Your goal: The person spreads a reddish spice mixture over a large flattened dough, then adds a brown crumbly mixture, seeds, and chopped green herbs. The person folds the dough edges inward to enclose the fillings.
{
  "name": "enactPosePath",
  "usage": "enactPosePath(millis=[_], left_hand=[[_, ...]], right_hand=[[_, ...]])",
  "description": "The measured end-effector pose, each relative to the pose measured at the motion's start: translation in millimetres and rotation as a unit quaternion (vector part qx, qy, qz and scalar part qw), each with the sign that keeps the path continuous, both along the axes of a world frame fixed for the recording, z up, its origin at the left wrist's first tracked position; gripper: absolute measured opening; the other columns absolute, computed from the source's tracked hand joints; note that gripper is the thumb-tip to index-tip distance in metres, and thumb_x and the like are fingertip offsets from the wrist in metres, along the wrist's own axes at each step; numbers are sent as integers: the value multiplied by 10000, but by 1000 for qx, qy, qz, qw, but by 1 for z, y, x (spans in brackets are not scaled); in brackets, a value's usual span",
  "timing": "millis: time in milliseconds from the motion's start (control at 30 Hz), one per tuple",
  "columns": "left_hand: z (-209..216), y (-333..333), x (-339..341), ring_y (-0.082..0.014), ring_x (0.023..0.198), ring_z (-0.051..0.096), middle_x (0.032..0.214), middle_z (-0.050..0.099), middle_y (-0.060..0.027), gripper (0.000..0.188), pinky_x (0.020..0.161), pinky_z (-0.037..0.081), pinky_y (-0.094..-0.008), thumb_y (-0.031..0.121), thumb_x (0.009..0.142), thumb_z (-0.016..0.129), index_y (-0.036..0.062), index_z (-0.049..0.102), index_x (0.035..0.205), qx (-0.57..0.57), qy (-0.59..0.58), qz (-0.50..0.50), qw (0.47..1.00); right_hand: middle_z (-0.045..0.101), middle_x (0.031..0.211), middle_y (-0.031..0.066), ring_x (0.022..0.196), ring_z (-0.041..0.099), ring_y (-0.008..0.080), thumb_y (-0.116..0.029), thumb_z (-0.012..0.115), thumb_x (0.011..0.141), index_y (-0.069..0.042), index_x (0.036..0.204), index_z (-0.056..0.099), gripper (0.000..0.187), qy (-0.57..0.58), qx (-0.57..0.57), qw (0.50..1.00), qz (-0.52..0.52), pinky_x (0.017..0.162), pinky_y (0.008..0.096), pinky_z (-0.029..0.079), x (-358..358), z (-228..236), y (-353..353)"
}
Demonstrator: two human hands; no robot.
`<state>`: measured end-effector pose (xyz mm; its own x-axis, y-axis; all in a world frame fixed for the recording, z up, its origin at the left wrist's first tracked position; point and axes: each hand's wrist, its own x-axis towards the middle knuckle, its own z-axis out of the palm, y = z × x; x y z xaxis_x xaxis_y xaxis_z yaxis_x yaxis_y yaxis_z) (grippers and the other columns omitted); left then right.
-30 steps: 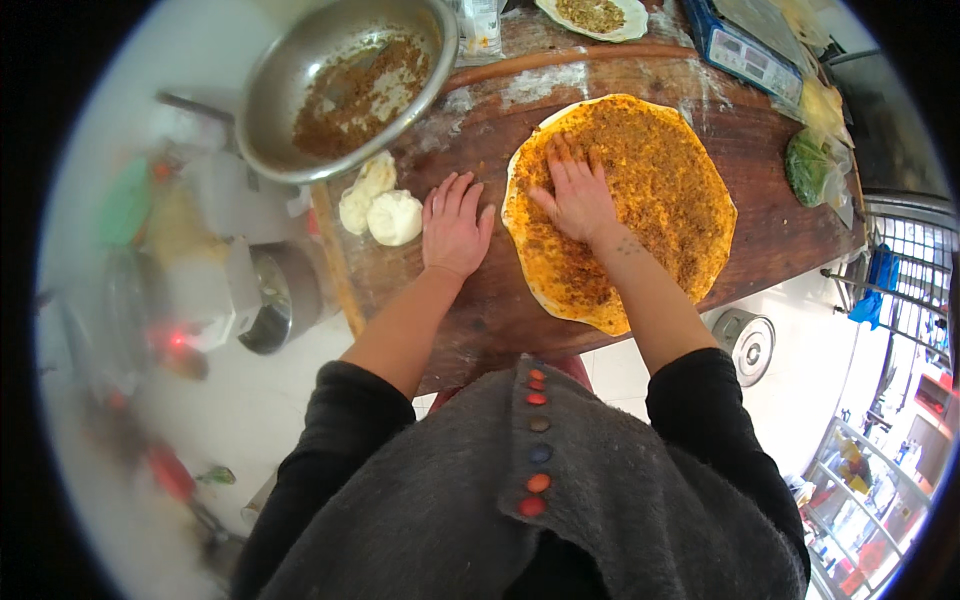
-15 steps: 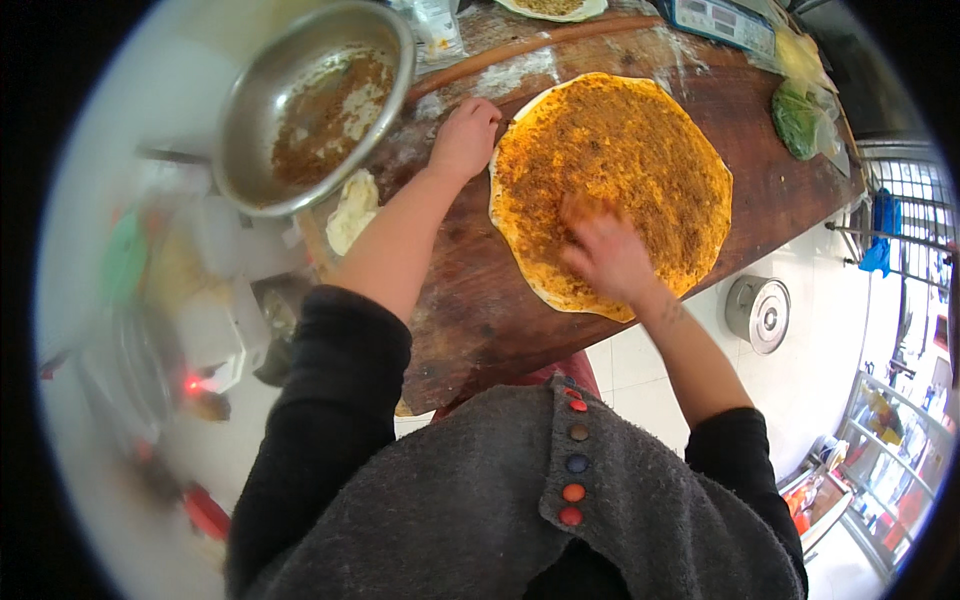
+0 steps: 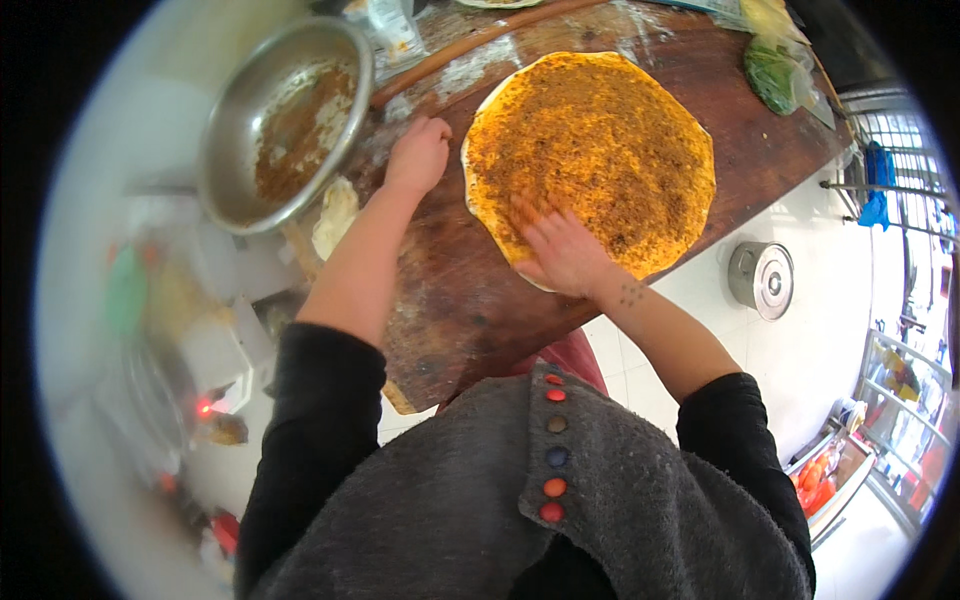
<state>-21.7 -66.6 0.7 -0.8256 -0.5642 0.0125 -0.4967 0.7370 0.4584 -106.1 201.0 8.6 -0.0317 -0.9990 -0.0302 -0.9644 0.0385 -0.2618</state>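
Observation:
A wide round sheet of dough [image 3: 630, 130], coated with an orange-brown crumbly paste, lies flat on the wooden table. Its pale rim shows along the left side. My right hand [image 3: 567, 252] rests palm down on the lower left of the coating, fingers stretched out and slightly blurred at the tips. Left of the sheet, apart from its edge, my left hand [image 3: 420, 155] is on or just above the floury wood with its fingers curled in. Whatever those fingers may hold is hidden. A steel basin [image 3: 222, 150] with brown paste residue stands at far left.
A pale dough lump [image 3: 336, 218] sits between the basin and my left forearm. A long wooden rod [image 3: 480, 52] lies across the table behind the sheet. Bagged greens [image 3: 770, 78] are at the far right. A lidded metal pot [image 3: 762, 280] stands on the floor beyond the table's right edge.
My right hand has swept left across the coating, toward the sheet's lower left edge. My left hand has shifted left, away from the sheet. The whole view has also shifted a little.

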Motion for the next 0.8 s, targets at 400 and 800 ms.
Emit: enactPosePath(millis=[400, 800], left_hand=[[11, 118, 17, -311, 898, 602, 955, 628, -108, 172, 797, 513, -398, 27, 800, 634, 43, 673, 966, -12, 209, -123, 970], [7, 147, 56, -340, 1054, 559, 1110, 602, -125, 230, 899, 440, -428, 83, 852, 620, 52, 639, 1079, -45, 198, -68, 977]], right_hand=[[290, 1554, 95, 1445, 242, 252, -405, 413, 991, -82, 1458, 357, 571, 126, 6, 960, -248, 1175, 488, 141, -111, -21, 111], [269, 1555, 153, 1438, 245, 302, -513, 425, 960, -22, 1431, 375, 682, 118, -52, 938, -322, 1155, 527, 160, -75, -35, 72]])
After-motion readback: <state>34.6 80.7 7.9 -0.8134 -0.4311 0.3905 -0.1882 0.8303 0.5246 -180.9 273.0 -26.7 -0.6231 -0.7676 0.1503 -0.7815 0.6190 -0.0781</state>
